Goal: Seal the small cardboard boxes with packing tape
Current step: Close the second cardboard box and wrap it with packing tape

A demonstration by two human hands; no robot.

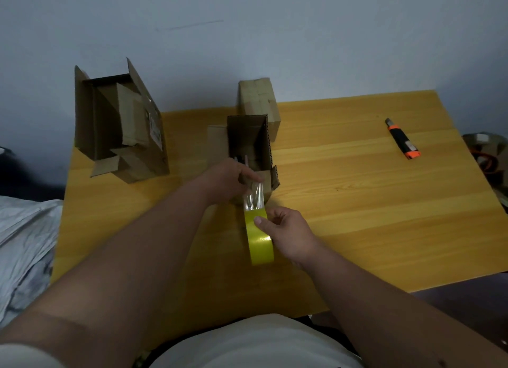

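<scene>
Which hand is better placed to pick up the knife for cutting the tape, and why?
The right hand. The knife lies on the table's right side, beyond that hand, which holds the roll. The left hand pinches the tape end at the open box, farther away.

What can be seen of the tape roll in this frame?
The tape roll is yellow and glossy, standing on edge above the near part of the wooden table. The right hand grips it, thumb on its face. A clear strip is pulled from it up to the open small box, where the left hand pinches the strip's end.
</scene>
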